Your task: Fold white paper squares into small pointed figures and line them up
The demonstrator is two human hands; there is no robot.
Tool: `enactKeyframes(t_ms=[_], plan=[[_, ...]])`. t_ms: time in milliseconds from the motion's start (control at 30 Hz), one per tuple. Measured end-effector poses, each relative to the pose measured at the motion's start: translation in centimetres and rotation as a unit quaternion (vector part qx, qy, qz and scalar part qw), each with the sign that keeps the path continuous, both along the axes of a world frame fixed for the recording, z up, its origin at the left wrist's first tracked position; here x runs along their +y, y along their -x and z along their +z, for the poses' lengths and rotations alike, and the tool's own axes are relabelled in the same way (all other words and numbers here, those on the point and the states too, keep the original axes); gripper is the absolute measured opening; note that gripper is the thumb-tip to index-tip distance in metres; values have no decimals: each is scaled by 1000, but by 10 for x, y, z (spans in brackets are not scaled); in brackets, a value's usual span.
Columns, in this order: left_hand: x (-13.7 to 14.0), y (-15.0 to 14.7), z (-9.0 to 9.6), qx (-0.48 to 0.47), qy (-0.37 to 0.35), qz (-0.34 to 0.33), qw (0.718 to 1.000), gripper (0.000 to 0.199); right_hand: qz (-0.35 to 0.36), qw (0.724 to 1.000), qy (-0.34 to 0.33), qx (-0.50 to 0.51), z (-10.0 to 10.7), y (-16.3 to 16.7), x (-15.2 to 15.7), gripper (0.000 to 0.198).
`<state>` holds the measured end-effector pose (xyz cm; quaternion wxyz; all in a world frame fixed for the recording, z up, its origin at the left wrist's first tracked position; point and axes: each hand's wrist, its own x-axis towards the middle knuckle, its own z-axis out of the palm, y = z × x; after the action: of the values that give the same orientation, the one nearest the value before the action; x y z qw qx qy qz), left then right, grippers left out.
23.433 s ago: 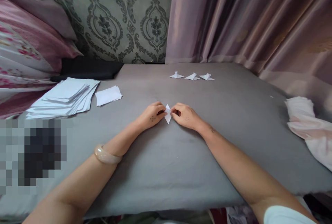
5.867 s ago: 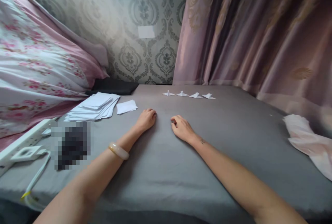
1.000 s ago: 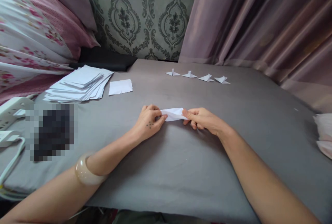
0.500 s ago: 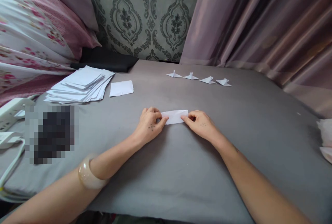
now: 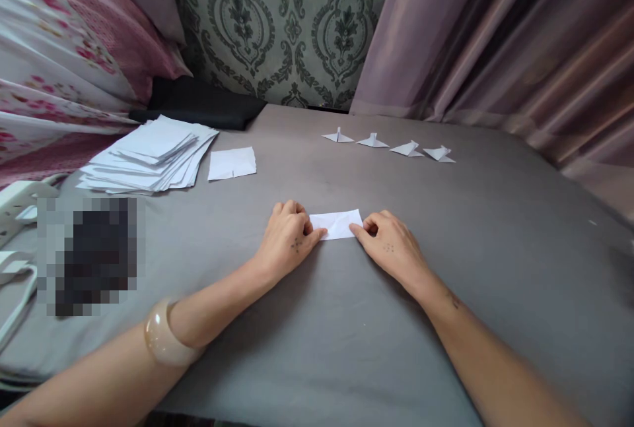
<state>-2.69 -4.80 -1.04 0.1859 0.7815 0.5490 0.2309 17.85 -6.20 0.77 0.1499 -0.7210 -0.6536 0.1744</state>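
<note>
A white strip of paper [image 5: 337,224], apparently folded, lies between my hands over the grey cloth. My left hand [image 5: 292,235] pinches its left end, thumb along the lower edge and fingers curled behind. At the right end, my right hand [image 5: 389,239] grips the paper between thumb and curled fingers. The fingertips behind the paper are partly hidden. Farther back on the right stand several small folded paper shapes [image 5: 372,140] in a slanting row. A single sheet of paper [image 5: 232,164] with a small slit in its lower edge lies to the left.
A stack of white paper [image 5: 143,156] sits at the back left, with a folded black cloth [image 5: 198,103] behind it. White power strips [image 5: 17,206] and a blurred dark object [image 5: 96,255] lie at the left. Curtains [image 5: 475,31] hang along the right side.
The view has tilted slightly downward. My left thumb has slid a little to the right along the paper's lower edge; both hands keep hold of the strip.
</note>
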Motion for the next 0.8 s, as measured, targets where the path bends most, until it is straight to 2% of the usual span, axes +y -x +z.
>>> enactKeyframes(t_ms=[167,233,300,400,500,667,800], plan=[[-3,2,-2,25,-43,-7,999,24,5,1000,1,18,-1,-5,3,25],[-4,1,0,47,-75,-31,996,24,8,1000,-4,20,-2,-8,4,24],[-4,0,3,77,-100,-85,988,25,12,1000,-14,20,-4,-10,5,23],[-2,-2,8,117,-104,-211,965,32,30,999,-40,22,-6,-11,3,17],[-2,-3,9,129,-93,-288,944,34,98,991,-84,30,-7,-8,-1,8],[-10,-5,15,185,-69,-285,938,35,244,962,-119,-19,-6,-2,-9,38],[-14,-4,26,230,-30,-259,938,31,280,950,-94,-104,2,1,-15,44]])
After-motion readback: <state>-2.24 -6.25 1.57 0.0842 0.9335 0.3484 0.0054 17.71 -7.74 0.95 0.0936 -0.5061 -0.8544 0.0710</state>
